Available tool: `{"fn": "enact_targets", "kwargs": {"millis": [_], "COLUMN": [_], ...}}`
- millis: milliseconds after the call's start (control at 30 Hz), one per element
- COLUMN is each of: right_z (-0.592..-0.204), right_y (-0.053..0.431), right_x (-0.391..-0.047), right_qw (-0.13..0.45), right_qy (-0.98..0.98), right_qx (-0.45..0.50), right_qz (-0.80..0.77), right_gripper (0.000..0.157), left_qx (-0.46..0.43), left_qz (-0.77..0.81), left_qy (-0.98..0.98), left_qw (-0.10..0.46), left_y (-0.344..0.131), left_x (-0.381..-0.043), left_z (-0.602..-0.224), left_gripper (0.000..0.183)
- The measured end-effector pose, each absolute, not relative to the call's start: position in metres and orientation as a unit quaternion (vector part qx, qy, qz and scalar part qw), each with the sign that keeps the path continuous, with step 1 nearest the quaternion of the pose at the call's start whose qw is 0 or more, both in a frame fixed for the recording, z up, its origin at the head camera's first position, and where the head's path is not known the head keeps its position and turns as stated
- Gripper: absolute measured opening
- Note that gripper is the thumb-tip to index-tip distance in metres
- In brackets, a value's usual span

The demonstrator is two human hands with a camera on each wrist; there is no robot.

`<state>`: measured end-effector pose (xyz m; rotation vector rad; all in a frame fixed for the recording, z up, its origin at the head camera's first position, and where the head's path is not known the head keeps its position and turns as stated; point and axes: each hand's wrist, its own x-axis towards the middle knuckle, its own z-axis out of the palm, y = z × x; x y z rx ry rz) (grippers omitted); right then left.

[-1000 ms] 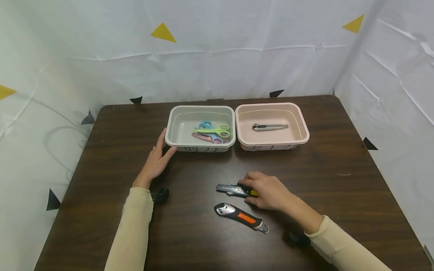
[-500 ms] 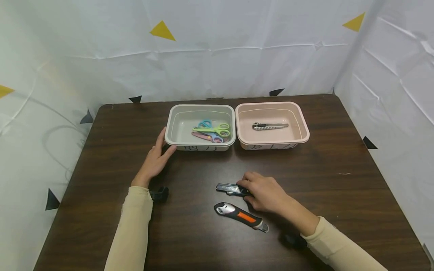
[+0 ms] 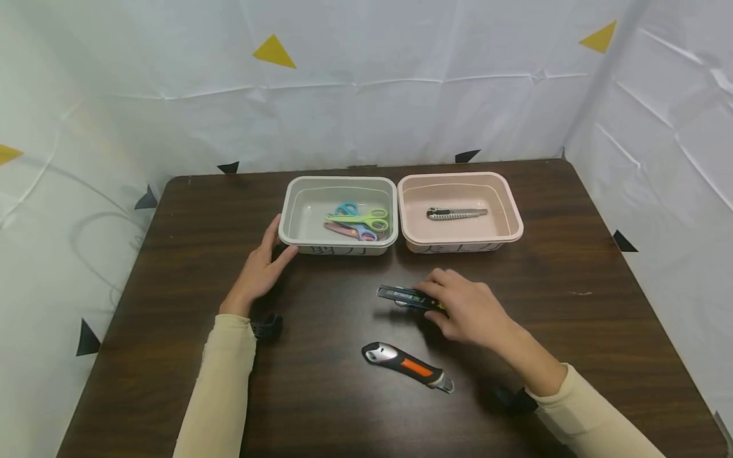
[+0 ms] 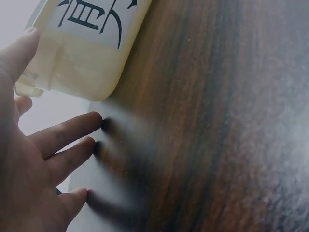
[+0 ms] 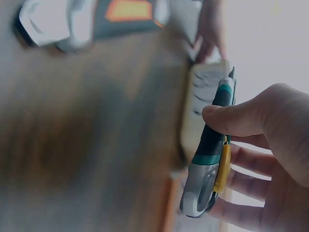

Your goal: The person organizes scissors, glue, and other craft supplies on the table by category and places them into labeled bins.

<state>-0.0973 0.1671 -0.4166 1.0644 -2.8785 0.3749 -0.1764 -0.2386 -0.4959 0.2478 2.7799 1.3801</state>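
Centrally, the right hand (image 3: 471, 310) pinches a knife (image 3: 403, 296) just above the table (image 3: 321, 407); the left hand (image 3: 254, 275), spread wide, touches a near corner of the green box (image 3: 343, 245).

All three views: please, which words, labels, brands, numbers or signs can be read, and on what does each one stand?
None can be quoted with certainty.
Pale green box: large black Chinese-looking characters on a whitish label, cut off by the left wrist picture's edge.
Pink box: black characters, partly hidden, too small to read.
Dark cutter in the right hand: pale lettering, too blurred to read.
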Motion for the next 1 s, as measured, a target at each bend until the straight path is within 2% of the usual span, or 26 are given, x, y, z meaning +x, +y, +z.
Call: {"fn": "enact_targets", "kwargs": {"millis": [267, 500, 1000], "right_z": [-0.384, -0.371, -0.375], "right_y": [0.194, 0.214, 0.228], "right_x": [-0.120, -0.153, -0.216], "right_qw": [0.062, 0.081, 0.022], "right_qy": [-0.942, -0.952, -0.968], "right_qx": [0.307, 0.265, 0.218], "right_qz": [0.121, 0.128, 0.121], "right_gripper": [0.046, 0.047, 0.044], "left_qx": [0.087, 0.094, 0.090], "left_qz": [0.433, 0.423, 0.424], "left_qy": [0.897, 0.900, 0.901], "left_qw": [-0.020, -0.035, -0.029], "left_y": [-0.238, -0.237, -0.236], "left_x": [-0.175, -0.175, -0.175], "left_z": [-0.493, -0.492, -0.493], "left_gripper": [0.076, 0.076, 0.077]}}
